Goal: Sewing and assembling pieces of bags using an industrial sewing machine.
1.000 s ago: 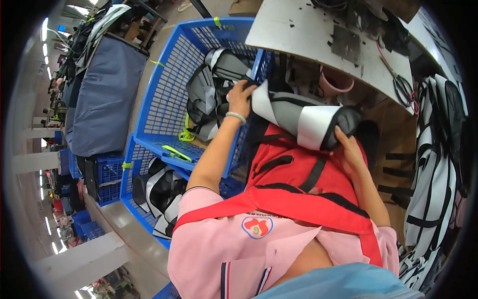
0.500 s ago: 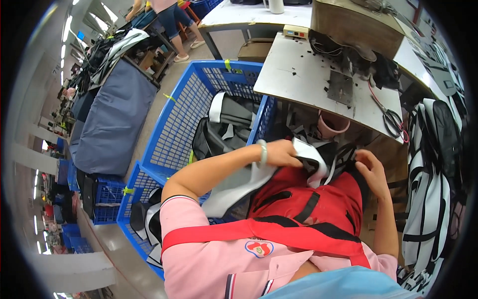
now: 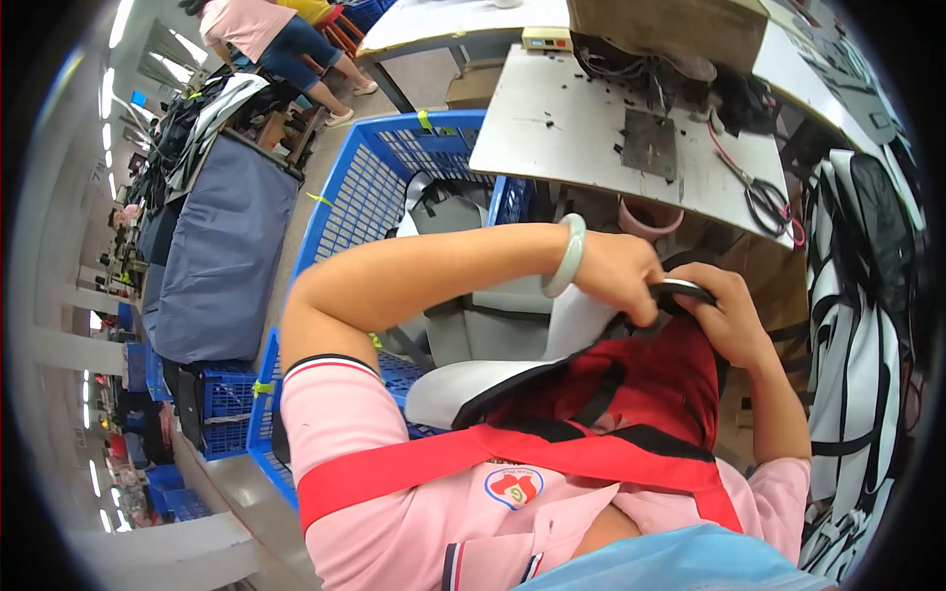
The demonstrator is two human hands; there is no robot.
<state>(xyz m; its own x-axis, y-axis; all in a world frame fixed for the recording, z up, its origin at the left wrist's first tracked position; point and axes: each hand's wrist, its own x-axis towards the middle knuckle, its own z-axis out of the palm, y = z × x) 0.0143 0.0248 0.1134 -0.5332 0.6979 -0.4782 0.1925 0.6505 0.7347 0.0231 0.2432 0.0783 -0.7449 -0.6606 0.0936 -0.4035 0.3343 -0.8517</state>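
Observation:
Close together over my red apron, both hands work at a white-and-grey fabric panel [image 3: 478, 382] with black edging. My left hand [image 3: 616, 271] has its fingers bent down and pinched on the panel's upper end. My right hand [image 3: 727, 307] grips the black-edged strip [image 3: 682, 289] there, thumb and fingers closed round it. The panel runs from my hands across my lap toward the blue basket [image 3: 335, 227]. My left hand hides part of the upper end. Grey pieces with black straps [image 3: 493, 330] lie beyond my left forearm.
A white worktable [image 3: 562, 128] stands ahead, bearing a metal plate [image 3: 648, 143], black scissors [image 3: 764, 207] and a large box [image 3: 670, 39]. Below its edge is a pink bucket [image 3: 650, 219]. Black-and-white straps and panels [image 3: 852, 325] hang at the right. Another person [image 3: 286, 49] bends over at the far left.
My left hand has moved right, closer to my right hand, and both now grip the panel's end. My right hand, open and loose before, has closed. The panel has spread across my lap.

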